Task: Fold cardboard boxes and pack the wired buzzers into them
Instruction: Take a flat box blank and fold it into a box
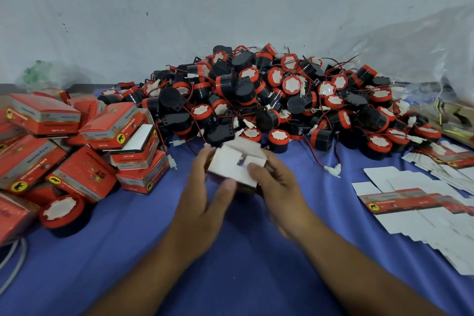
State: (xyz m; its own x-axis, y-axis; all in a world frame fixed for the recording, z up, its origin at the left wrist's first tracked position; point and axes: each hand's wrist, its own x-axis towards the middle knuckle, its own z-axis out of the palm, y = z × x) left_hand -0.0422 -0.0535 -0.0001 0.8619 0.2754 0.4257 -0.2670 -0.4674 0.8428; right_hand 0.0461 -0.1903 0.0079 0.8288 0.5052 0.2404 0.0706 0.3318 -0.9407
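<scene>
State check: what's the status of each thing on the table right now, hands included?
half-folded box: held in both hands, white side showing, flaps not closed
left hand: grips the half-folded box
right hand: grips it, thumb on the white panel
buzzer pile: loose, unpacked, wires tangled
folded boxes: heaped at left, most closed
flat blanks: unfolded, fanned at right
lone buzzer: loose, white face up

**Red, black and white on blue**

The small cardboard box (230, 165) between the left hand (205, 187) and right hand (279, 187) shows plain white. Beyond them, the round plastic buzzers (256, 90) are black, red-banded and white-faced, with red and black wires (198, 126). To the left, the folded cardboard boxes (84, 174) are red with grey stripes and yellow circles. The worktop cloth (230, 264) is blue.
</scene>
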